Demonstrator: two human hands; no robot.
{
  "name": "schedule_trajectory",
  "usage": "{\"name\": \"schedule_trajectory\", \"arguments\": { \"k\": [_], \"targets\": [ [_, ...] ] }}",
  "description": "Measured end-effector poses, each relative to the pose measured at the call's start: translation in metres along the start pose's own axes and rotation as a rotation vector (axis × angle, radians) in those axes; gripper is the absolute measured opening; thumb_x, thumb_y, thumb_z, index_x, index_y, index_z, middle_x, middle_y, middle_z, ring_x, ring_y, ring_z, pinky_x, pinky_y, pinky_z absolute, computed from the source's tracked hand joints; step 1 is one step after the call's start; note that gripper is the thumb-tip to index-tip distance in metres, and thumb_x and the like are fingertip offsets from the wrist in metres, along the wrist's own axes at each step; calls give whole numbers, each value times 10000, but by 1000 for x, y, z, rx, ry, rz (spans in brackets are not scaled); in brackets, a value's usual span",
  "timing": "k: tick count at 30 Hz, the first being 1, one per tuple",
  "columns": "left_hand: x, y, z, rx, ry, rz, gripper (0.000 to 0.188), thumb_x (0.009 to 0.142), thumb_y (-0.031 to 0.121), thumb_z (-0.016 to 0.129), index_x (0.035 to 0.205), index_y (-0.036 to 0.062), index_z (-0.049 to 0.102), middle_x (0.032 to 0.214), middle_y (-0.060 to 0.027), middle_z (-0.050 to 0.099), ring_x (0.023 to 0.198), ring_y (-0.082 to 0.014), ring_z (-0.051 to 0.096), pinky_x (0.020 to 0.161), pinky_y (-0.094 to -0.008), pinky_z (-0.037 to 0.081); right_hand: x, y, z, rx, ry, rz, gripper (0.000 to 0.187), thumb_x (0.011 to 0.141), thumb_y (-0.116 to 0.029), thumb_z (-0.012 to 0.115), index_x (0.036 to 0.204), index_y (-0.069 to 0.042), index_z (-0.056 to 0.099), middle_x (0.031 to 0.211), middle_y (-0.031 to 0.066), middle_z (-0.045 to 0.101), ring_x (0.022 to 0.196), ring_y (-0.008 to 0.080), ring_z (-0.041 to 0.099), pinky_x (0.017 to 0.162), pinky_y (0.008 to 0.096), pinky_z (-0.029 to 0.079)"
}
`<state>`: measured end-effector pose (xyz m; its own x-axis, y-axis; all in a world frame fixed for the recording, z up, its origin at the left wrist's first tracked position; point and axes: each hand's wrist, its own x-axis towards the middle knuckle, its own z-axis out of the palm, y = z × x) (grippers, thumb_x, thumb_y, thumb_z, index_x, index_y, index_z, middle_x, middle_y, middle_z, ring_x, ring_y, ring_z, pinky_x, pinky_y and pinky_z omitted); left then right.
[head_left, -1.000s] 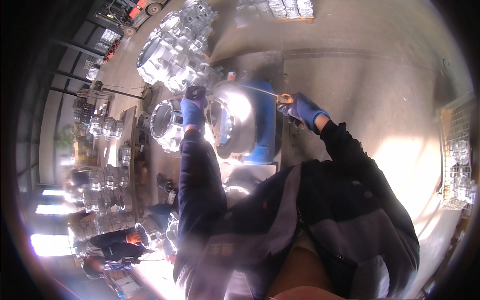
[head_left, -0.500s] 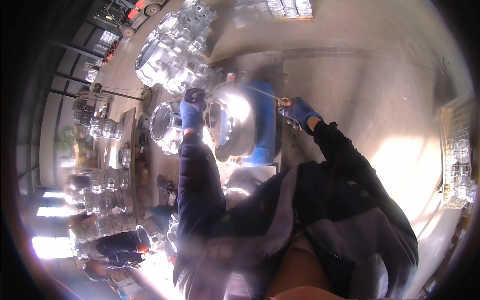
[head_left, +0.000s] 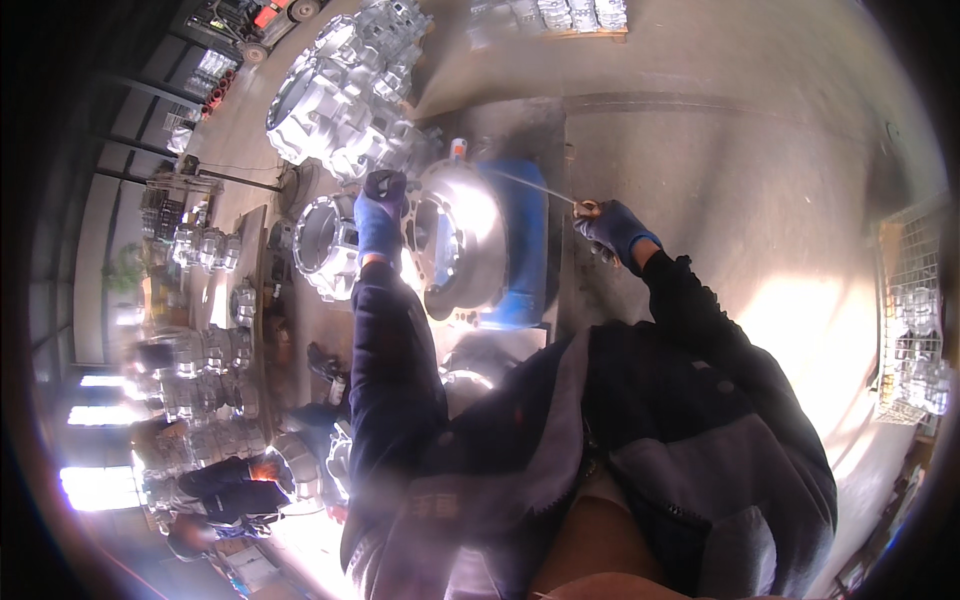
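In front of me stands a large silver metal housing with a round opening and a flanged rim, its top in glare. My right hand, in a blue glove, is closed around the brown handle of a long thin metal tool, which looks like a file. The rod slants left toward the housing, and its tip is lost in the glare. My left hand, also gloved in blue, is closed at the housing's left side; what its dark fingers grip, if anything, is hidden.
A blue block-like support is beside the housing. A smaller ring-shaped casting lies left of my left hand, and stacked silver castings stand beyond. A bottle stands behind. At lower left another person bends over castings.
My right hand has shifted right with the tool, drawing the rod outward. My left hand stays nearly in place. The other person at lower left has moved slightly.
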<state>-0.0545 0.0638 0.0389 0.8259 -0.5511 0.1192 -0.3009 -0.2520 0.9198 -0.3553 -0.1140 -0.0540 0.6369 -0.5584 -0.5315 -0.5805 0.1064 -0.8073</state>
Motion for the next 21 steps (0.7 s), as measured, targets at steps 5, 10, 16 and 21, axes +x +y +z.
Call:
{"name": "schedule_trajectory", "arguments": {
  "k": [5, 10, 16, 21],
  "targets": [
    [1, 0, -1, 59, 6, 1, 161, 847, 187, 692, 948, 66, 659, 713, -2, 606, 570, -83, 498, 527, -256, 415, -2, 1, 2, 79, -134, -84, 247, 883, -201, 580, 1109, -119, 631, 627, 28, 575, 479, 114, 550, 407, 286, 437],
    [0, -5, -3, 45, 21, -24, 170, 847, 201, 692, 950, 70, 660, 699, 2, 591, 575, -89, 497, 535, -270, 414, -2, 3, 4, 122, -107, 9, 286, 884, -207, 565, 1150, -125, 629, 623, 27, 563, 461, 114, 522, 399, 284, 421],
    [-2, -5, -5, 21, 39, -35, 178, 843, 201, 695, 954, 67, 655, 678, 0, 577, 567, -90, 487, 541, -265, 405, -2, -1, 9, 133, -128, 27, 345, 888, -224, 565, 1222, -144, 601, 644, 24, 568, 498, 110, 530, 421, 281, 417],
    [-3, -7, -11, 6, 67, -50, 185, 843, 213, 698, 951, 70, 652, 668, -5, 572, 556, -100, 490, 529, -259, 388, 3, -2, 3, 22, -140, 27, 328, 878, -262, 577, 1185, -153, 617, 672, 28, 596, 527, 132, 559, 458, 294, 444]
  ]
}}
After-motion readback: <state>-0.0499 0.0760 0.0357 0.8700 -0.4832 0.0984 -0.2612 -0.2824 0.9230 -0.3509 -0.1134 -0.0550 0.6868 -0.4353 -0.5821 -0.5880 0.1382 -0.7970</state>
